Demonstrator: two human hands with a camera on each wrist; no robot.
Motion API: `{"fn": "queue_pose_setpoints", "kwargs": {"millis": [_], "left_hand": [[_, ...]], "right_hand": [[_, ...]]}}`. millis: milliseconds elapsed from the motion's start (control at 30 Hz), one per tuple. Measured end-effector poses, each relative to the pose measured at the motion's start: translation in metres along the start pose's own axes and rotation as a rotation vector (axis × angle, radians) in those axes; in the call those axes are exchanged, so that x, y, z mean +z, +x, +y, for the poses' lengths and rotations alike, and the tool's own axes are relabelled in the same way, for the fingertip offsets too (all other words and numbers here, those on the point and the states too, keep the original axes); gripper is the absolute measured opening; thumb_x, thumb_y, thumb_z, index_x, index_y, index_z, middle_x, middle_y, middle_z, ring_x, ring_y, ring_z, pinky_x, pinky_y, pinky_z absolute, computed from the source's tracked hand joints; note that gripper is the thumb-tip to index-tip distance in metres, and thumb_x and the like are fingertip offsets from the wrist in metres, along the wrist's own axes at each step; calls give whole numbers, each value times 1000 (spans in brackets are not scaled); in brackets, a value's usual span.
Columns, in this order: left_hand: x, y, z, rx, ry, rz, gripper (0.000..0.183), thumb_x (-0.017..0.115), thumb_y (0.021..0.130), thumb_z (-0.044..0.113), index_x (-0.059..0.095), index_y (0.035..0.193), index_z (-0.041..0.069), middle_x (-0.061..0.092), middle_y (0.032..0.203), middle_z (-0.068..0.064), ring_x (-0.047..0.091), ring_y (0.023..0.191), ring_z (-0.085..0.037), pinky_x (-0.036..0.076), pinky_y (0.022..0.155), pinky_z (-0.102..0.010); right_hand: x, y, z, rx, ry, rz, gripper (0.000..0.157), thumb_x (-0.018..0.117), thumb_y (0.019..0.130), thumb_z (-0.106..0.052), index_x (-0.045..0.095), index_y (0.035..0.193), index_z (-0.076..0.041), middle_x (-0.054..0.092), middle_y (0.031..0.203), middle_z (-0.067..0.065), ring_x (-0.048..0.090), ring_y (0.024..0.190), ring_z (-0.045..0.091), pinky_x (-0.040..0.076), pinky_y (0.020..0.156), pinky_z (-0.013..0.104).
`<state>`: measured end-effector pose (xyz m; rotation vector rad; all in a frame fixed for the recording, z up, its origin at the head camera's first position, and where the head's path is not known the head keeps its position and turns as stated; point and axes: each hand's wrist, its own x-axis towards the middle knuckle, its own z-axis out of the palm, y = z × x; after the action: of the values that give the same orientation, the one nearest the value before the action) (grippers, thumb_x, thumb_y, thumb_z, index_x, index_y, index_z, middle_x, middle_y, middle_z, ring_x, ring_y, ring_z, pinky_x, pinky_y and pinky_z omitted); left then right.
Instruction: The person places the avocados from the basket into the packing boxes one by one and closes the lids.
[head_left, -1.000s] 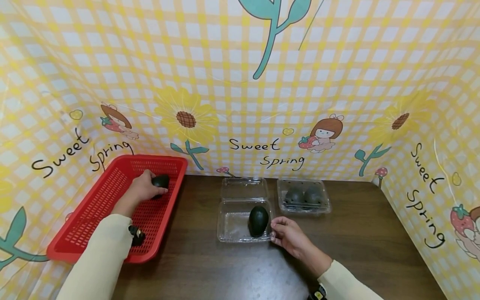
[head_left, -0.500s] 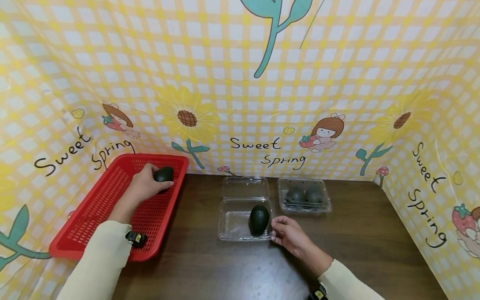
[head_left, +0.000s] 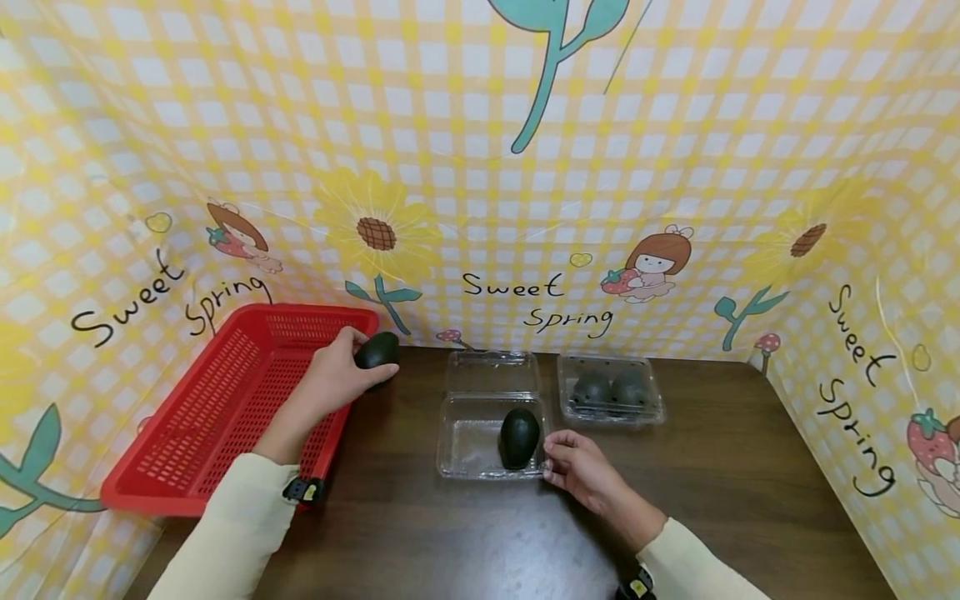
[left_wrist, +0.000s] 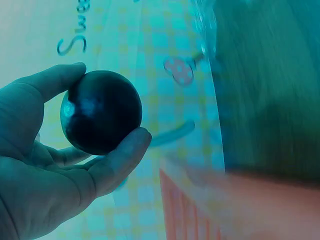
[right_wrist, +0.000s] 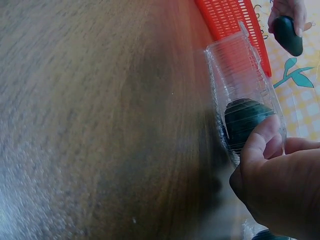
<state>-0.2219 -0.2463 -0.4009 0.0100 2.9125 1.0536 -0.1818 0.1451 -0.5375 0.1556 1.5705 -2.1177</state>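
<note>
A dark green avocado [head_left: 378, 349] is gripped between the thumb and fingers of my left hand [head_left: 333, 377], above the red basket's right rim. The left wrist view shows the same avocado [left_wrist: 102, 112] from its rounded end. An open clear plastic clamshell [head_left: 467, 446] lies on the table, lid folded back. Another avocado [head_left: 519, 437] sits in its right half. At the clamshell's right end, the thumb and fingers of my right hand [head_left: 588, 477] pinch its edge. In the right wrist view, the fingertips partly cover the avocado [right_wrist: 244, 120] inside.
The red perforated basket [head_left: 142, 493] stands at the left, with no avocado visible inside. A closed clear clamshell [head_left: 613, 410] holding two avocados is at the back right. Yellow checked cloth [head_left: 510, 208] walls the back and sides of the dark wooden table [head_left: 420, 542].
My left hand has lifted the avocado from inside the red basket and carried it right, over the rim. My right hand has stayed at the open clamshell's edge.
</note>
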Motion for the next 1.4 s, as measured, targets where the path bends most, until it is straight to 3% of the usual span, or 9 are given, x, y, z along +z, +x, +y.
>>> {"fn": "queue_pose_setpoints", "kwargs": {"millis": [267,500,833,1133,1400], "left_hand": [[35,-7,24,37,-5,-33,71,78,89,48,49,131,-2,65,119,-28,67,91,-30,55,72,-38],[64,-14,40,37,-43,-60,61,82,87,42,54,123,2,70,102,-18,66,78,-22,53,64,-33],[108,-14,55,42,-49,-68,55,86,84,36,65,118,-1,71,103,-15,66,82,-21,56,67,-33],[132,-18,66,71,12,-82,49,86,83,35,69,112,-1,73,96,-14,66,75,-21,56,65,-34],[148,-15,67,93,90,-84,34,86,83,30,68,92,2,64,78,-7,57,66,-22,48,57,-33]], "right_hand": [[-1,-1,-1,-1,10,-1,4,52,105,-3,55,108,-5,55,85,0,56,74,12,55,70,25],[-1,-1,-1,5,12,5,4,52,105,-3,55,107,-5,56,85,0,56,74,12,56,71,26],[-2,-1,-2,-1,3,1,3,55,104,-5,54,107,-5,56,87,0,56,75,12,55,71,25],[0,-1,-2,10,6,7,3,54,104,-4,54,107,-5,56,88,0,56,75,12,55,71,26],[1,0,-2,6,11,7,3,54,104,-3,55,105,-5,56,87,-1,56,74,11,56,71,26]]}}
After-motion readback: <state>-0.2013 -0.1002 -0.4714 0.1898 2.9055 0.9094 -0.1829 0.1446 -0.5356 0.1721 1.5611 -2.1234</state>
